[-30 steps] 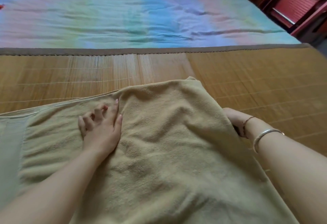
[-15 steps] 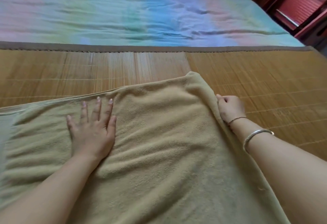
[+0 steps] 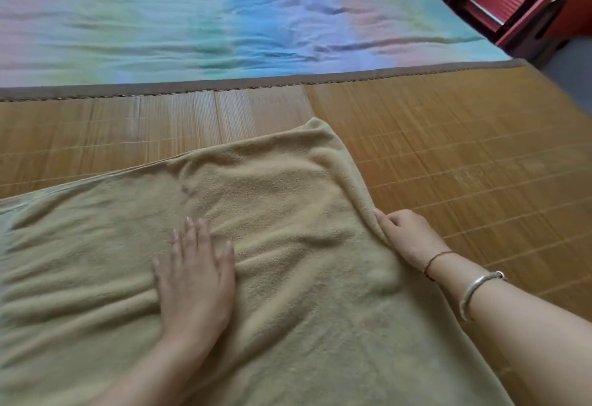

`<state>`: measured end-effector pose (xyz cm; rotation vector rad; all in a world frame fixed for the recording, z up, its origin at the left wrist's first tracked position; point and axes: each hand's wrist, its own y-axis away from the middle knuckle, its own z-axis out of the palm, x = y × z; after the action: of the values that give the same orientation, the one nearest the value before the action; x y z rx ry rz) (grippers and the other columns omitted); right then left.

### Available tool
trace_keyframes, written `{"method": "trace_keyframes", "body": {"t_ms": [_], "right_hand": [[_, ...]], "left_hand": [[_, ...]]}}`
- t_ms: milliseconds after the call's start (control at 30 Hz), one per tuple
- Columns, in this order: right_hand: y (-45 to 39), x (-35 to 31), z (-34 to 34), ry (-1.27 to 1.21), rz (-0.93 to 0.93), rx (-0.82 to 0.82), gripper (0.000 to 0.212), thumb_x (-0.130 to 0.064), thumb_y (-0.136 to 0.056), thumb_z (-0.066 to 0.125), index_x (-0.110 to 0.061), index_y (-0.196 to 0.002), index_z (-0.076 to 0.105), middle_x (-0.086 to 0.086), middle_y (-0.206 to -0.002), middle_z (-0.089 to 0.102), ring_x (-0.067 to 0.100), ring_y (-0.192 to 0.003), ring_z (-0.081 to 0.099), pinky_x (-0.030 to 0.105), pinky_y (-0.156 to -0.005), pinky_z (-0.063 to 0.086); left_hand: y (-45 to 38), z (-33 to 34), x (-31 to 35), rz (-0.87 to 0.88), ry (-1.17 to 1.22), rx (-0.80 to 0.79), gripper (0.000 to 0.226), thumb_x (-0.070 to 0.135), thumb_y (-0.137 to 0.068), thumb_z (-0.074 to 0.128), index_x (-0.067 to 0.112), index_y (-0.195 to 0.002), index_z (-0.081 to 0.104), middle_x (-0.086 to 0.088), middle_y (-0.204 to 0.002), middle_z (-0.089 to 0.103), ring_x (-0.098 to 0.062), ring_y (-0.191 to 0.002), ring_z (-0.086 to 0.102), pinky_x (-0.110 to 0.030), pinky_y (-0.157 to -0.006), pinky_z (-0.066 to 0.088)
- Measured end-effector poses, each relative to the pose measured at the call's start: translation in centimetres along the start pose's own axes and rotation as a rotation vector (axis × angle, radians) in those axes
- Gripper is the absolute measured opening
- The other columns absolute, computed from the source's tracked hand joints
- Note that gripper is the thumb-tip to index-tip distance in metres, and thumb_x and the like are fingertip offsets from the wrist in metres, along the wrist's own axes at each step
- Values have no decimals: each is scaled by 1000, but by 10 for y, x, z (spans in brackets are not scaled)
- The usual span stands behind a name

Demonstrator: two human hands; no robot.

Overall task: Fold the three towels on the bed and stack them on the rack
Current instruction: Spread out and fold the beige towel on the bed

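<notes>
Sliding toward me, my left hand (image 3: 195,280) now presses flat, fingers straight, smoothing the tan towel (image 3: 288,200) spread on the bamboo mat (image 3: 464,149). My right hand (image 3: 407,232) has drawn back along the towel's edge and pinches it, so I judge this first fold barely begun.

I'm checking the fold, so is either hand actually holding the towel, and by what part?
The right hand pinches the tan towel at its right edge. The left hand only presses flat on top.

Right hand (image 3: 407,234) fingertips hidden under pinched edge of tan terry towel (image 3: 288,213); towel cut off left and below that grip.
</notes>
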<state>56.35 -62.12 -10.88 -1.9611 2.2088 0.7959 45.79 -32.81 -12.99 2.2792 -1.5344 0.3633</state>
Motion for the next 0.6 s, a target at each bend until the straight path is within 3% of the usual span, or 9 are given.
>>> {"method": "trace_keyframes", "body": {"t_ms": [167, 300, 433, 600], "right_hand": [[-8, 20, 0, 60, 32, 276, 56, -47, -100, 26, -18, -55, 43, 8, -69, 54, 30, -72, 54, 35, -63, 39], [-9, 30, 3, 92, 89, 260, 66, -60, -96, 22, -16, -55, 48, 4, -62, 53, 28, -66, 53, 31, -56, 36], [29, 50, -7, 25, 63, 181, 70, -62, -95, 13, -15, -55, 46, 5, -61, 53, 28, -65, 54, 36, -63, 42], [116, 90, -3, 54, 97, 68, 62, -54, -98, 23, -13, -62, 52, 5, -65, 60, 24, -62, 57, 35, -58, 42]], "left_hand": [[1, 24, -11, 34, -142, 95, 79, 68, -85, -5, 26, -151, -14, 7, -158, -21, -14, -146, -19, -48, -117, -11], [-4, 31, -11, 34, -203, 60, 79, 71, -85, -3, 29, -151, -13, 5, -159, -20, -17, -147, -16, -51, -116, -9], [0, 19, -4, 48, -237, 1, 81, 70, -85, 0, 27, -153, -6, 2, -160, -15, -22, -148, -11, -55, -116, -4], [68, 23, 27, 314, -199, -109, 78, 70, -80, -3, 38, -151, -5, 11, -159, -14, -18, -146, -18, -51, -117, -8]]}}
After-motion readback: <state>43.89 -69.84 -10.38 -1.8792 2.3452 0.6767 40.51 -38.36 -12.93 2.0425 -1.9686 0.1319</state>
